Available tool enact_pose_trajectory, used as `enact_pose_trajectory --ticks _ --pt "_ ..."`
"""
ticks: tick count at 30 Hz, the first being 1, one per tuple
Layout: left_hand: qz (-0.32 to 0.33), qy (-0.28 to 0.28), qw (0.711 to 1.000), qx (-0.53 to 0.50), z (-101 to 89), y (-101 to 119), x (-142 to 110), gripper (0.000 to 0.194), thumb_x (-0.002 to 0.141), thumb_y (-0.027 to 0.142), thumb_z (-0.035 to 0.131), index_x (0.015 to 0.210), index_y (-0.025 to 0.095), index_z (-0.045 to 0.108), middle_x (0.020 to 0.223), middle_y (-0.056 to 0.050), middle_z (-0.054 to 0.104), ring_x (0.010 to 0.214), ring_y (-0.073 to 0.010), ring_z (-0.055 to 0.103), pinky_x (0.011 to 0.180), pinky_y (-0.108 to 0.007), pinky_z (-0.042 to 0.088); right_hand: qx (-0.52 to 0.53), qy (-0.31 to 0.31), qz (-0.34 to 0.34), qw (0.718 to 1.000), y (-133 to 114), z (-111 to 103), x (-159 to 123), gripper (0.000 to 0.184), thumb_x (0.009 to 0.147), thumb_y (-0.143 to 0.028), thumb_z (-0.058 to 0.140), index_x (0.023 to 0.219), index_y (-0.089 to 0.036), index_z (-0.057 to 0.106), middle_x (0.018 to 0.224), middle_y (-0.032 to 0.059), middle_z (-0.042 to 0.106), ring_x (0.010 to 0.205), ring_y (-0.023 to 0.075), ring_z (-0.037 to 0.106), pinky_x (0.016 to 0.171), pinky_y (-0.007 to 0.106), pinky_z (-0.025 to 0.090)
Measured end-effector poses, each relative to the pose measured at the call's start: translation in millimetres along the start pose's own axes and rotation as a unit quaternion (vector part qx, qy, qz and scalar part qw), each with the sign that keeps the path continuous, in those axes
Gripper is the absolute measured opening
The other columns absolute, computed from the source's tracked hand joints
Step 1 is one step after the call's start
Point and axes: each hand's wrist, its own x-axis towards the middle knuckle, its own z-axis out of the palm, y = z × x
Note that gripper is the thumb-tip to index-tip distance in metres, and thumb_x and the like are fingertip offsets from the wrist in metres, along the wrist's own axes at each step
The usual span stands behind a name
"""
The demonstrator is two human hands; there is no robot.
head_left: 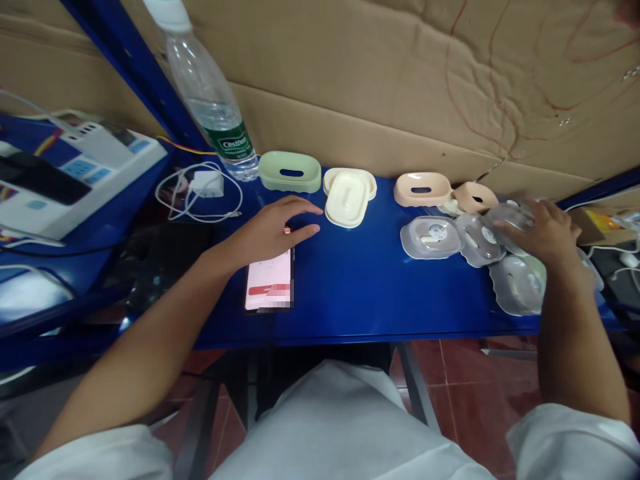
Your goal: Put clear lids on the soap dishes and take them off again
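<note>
My left hand (277, 230) hovers over a lit phone (270, 283), thumb and fingers apart, with nothing between them. Just beyond its fingertips, a cream oval lid-like piece (346, 199) leans on a matching cream piece (371, 181). A green oval shell with a slot (290, 177) lies behind that hand. At the right, my right hand (547, 230) closes on a clear plastic lid (507, 219); motion blurs the fingers. Around it lie more clear lids (433, 238) (480, 241) (517, 285), some with round stickers. Two peach slotted shells (423, 190) (477, 197) sit behind them.
A tall water bottle (220, 120) stands at the back left beside a white charger with coiled cable (207, 183). A power strip (95, 163) lies farther left. Cardboard (350, 100) walls the back of the blue table (350, 287). A box (600, 227) stands at the right.
</note>
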Motion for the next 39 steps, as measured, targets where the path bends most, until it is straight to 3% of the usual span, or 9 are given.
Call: enact_pose_trajectory --ticks 4,7,12,15,22,27,34,36,39 --pt "-0.006 0.02 0.999 0.05 -5.8 -4 0 0.045 0.102 0.055 0.058 0.133 0.024 0.07 0.136 -0.009 0.071 0.121 -0.0287 0.069 0.11 -0.046 0.054 0.114 0.136 -0.025 0.984 -55 -21 -9 0.065 0.095 -0.059 0.068 0.144 -0.015 0.066 0.147 0.0272 0.064 0.139 0.0386 0.057 0.112 0.058 0.042" --pt "-0.03 0.023 0.997 0.069 -7.4 -9 -1 0.046 0.102 0.056 0.058 0.132 0.024 0.071 0.136 -0.01 0.071 0.115 -0.0291 0.07 0.105 -0.046 0.056 0.258 0.199 -0.192 0.926 -122 -51 -40 0.049 0.103 -0.051 0.056 0.135 -0.016 0.07 0.135 0.0205 0.073 0.131 0.0323 0.065 0.113 0.05 0.046" --pt "-0.028 0.018 0.995 0.096 -9.5 -12 -1 0.044 0.103 0.054 0.057 0.133 0.025 0.07 0.138 -0.01 0.071 0.129 -0.0306 0.066 0.113 -0.046 0.052 0.359 0.064 -0.436 0.823 -236 -77 -103 0.03 0.107 -0.041 0.059 0.13 -0.026 0.073 0.127 0.008 0.079 0.122 0.0279 0.071 0.107 0.047 0.051" --pt "-0.03 0.025 0.993 0.107 -11.1 -10 0 0.044 0.104 0.053 0.055 0.134 0.025 0.069 0.14 -0.01 0.071 0.129 -0.0306 0.067 0.112 -0.046 0.053 0.37 0.006 -0.481 0.795 -269 -66 -120 0.032 0.11 -0.045 0.057 0.127 -0.025 0.076 0.127 0.008 0.079 0.121 0.0277 0.072 0.103 0.046 0.052" --pt "-0.05 0.025 0.97 0.237 -27.5 3 -12 0.045 0.103 0.049 0.054 0.139 0.025 0.067 0.143 -0.013 0.068 0.136 -0.0408 0.063 0.118 -0.061 0.045 0.422 -0.024 -0.436 0.794 -258 -43 -121 0.03 0.111 -0.04 0.055 0.125 -0.023 0.075 0.123 0.0072 0.08 0.117 0.0253 0.072 0.101 0.044 0.052" --pt "-0.061 0.029 0.961 0.268 -29.2 13 -17 0.048 0.104 0.05 0.052 0.143 0.025 0.064 0.144 -0.014 0.068 0.135 -0.0396 0.064 0.115 -0.056 0.049 0.408 -0.038 -0.421 0.809 -259 -40 -119 0.034 0.111 -0.043 0.052 0.13 -0.024 0.073 0.132 0.0096 0.076 0.124 0.0285 0.069 0.104 0.048 0.053" --pt "-0.072 -0.03 0.949 0.305 0.1 27 -4 0.056 0.105 0.054 0.054 0.153 0.025 0.056 0.151 -0.017 0.062 0.13 -0.043 0.065 0.109 -0.06 0.051 0.345 -0.042 -0.428 0.834 -266 -32 -122 0.062 0.112 -0.042 0.045 0.171 -0.026 0.032 0.176 0.0131 0.035 0.164 0.0364 0.029 0.129 0.066 0.029" --pt "-0.063 -0.006 0.951 0.304 -1.0 21 8 0.059 0.105 0.051 0.054 0.156 0.024 0.052 0.158 -0.018 0.057 0.139 -0.0431 0.059 0.114 -0.06 0.048 0.344 -0.05 -0.427 0.835 -267 -31 -123 0.064 0.113 -0.043 0.042 0.173 -0.027 0.026 0.175 0.0129 0.038 0.166 0.0363 0.025 0.13 0.069 0.023" --pt "-0.074 0.034 0.948 0.309 -8.3 0 28 0.064 0.103 0.045 0.054 0.162 0.02 0.045 0.166 -0.021 0.048 0.151 -0.0438 0.047 0.12 -0.062 0.04 0.344 -0.047 -0.414 0.841 -266 -33 -123 0.061 0.112 -0.048 0.045 0.168 -0.023 0.038 0.159 0.0174 0.055 0.155 0.0369 0.042 0.127 0.067 0.027"
